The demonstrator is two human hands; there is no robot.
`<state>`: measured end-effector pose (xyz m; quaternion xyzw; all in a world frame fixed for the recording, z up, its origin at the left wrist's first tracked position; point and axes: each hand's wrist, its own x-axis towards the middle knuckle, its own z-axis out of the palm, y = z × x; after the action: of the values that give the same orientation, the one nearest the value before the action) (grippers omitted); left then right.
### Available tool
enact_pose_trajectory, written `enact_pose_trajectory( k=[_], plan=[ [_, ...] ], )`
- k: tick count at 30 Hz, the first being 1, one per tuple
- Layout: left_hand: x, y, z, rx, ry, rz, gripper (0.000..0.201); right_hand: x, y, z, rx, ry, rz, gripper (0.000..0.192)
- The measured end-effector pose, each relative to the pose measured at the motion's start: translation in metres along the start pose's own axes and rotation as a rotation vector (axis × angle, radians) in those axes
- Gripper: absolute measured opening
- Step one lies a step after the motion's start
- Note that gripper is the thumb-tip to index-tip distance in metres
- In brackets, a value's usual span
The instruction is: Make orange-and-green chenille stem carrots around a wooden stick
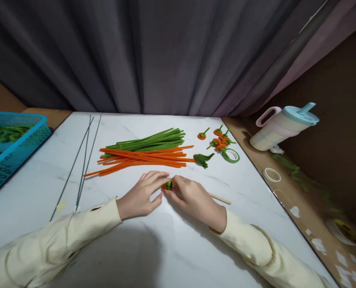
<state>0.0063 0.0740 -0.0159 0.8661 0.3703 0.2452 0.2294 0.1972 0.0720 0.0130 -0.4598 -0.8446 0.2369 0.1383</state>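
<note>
Between my hands is a small orange pipe-cleaner persimmon [167,185] with a green top. My right hand [192,196] pinches it from the right, partly covering it. My left hand [144,194] lies on its other side with fingers stretched out and thumb apart, the fingertips at or very near its edge. Just beyond my hands lie a bundle of orange pipe cleaners [144,157] and a bundle of green pipe cleaners [153,139]. Several finished-looking persimmons [221,141] with green stems sit at the back right, by a roll of green tape [232,156].
A bunch of green twisted leaves [203,160] lies right of the orange bundle. A thin wooden stick [220,198] shows behind my right hand. Thin dark wires [84,168] and a blue basket [21,150] are at left. A tumbler [281,128] stands beyond the table's right edge.
</note>
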Motion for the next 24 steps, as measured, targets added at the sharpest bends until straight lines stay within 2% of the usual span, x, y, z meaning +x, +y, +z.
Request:
enact_pose_trajectory(
  k=[2,4,10,13,15,17,21,24],
  plan=[
    [0.0,0.0,0.002,0.036,-0.045,0.03,0.038,0.001,0.003,0.002,0.067,-0.031,0.012,0.006],
    [0.0,-0.001,0.005,0.026,-0.037,0.041,0.031,0.003,0.004,0.0,0.136,-0.055,0.034,0.007],
    [0.001,-0.001,0.007,-0.15,0.151,-0.075,0.03,0.005,0.006,-0.012,0.317,-0.138,0.075,0.012],
    [0.001,0.0,0.006,-0.156,0.201,-0.004,0.024,0.004,0.009,-0.017,0.354,-0.09,0.04,0.009],
    [0.001,0.0,0.006,-0.116,0.214,0.071,0.024,0.002,0.008,-0.02,0.265,-0.002,-0.027,0.024],
    [0.0,0.001,0.006,-0.065,0.206,0.127,0.025,0.0,0.005,-0.023,0.052,0.064,-0.124,0.03],
    [-0.001,0.003,0.006,-0.019,0.17,0.198,0.024,-0.002,-0.004,-0.026,-0.368,0.019,-0.307,0.007],
    [-0.001,0.005,0.004,-0.068,0.166,0.22,0.022,-0.002,-0.004,-0.024,-0.364,-0.04,-0.324,0.007]
  ],
)
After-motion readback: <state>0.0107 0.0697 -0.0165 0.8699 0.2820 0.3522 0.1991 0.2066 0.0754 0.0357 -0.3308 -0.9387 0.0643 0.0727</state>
